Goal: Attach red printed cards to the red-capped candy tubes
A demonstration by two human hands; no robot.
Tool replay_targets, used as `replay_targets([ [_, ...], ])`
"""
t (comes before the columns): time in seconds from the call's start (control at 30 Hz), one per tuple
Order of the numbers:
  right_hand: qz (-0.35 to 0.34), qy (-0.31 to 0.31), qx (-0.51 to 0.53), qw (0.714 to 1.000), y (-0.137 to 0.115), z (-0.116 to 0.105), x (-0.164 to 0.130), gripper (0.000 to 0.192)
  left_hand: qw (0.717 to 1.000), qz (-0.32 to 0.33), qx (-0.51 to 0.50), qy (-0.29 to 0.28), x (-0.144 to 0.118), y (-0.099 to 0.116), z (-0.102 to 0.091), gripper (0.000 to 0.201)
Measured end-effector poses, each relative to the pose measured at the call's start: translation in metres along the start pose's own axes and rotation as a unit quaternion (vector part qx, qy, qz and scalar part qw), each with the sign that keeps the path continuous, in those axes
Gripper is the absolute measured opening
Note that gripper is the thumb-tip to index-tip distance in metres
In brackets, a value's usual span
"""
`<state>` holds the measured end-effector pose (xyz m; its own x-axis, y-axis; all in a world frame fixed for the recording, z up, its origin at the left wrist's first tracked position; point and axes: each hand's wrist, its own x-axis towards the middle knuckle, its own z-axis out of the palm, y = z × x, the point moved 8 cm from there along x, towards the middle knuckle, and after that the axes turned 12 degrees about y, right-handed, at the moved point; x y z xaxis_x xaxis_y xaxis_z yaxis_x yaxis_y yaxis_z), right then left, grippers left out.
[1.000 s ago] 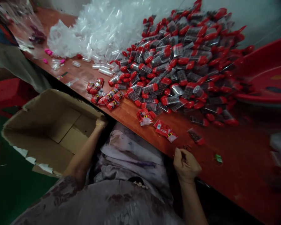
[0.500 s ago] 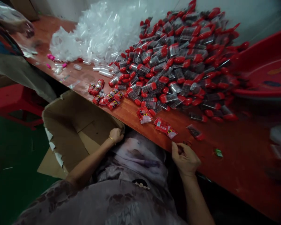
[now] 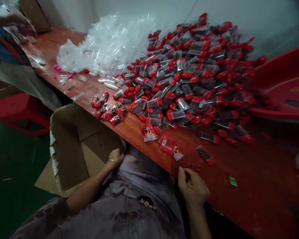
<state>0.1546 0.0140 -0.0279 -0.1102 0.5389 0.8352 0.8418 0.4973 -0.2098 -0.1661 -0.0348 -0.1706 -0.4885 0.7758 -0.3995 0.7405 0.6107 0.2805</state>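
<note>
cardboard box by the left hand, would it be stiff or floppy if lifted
The cardboard box would probably feel light for its size, being thin-walled and open. Its flat panels should stay fairly stiff, though the ragged rim may bend or tear. Lifted only where the left hand grips it, it would likely tilt.

Cardboard box (image 3: 67, 141) and left hand (image 3: 116, 156) now sit farther right than a second ago; box partly under table (image 3: 136, 134) edge, more of red stool (image 3: 22, 108) exposed.
</note>
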Motion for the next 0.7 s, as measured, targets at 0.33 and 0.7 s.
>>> replay_targets([
  [0.33, 0.010, -0.008, -0.014, 1.000, 0.007, 0.001, -0.006, 0.016, 0.998, -0.045, 0.022, -0.034, -0.043, -0.059, 0.012, 0.054],
  [0.7, 0.075, -0.028, -0.028, 0.996, 0.018, 0.004, -0.015, 0.021, 0.987, -0.139, 0.081, -0.007, -0.077, -0.161, -0.046, 0.052],
])
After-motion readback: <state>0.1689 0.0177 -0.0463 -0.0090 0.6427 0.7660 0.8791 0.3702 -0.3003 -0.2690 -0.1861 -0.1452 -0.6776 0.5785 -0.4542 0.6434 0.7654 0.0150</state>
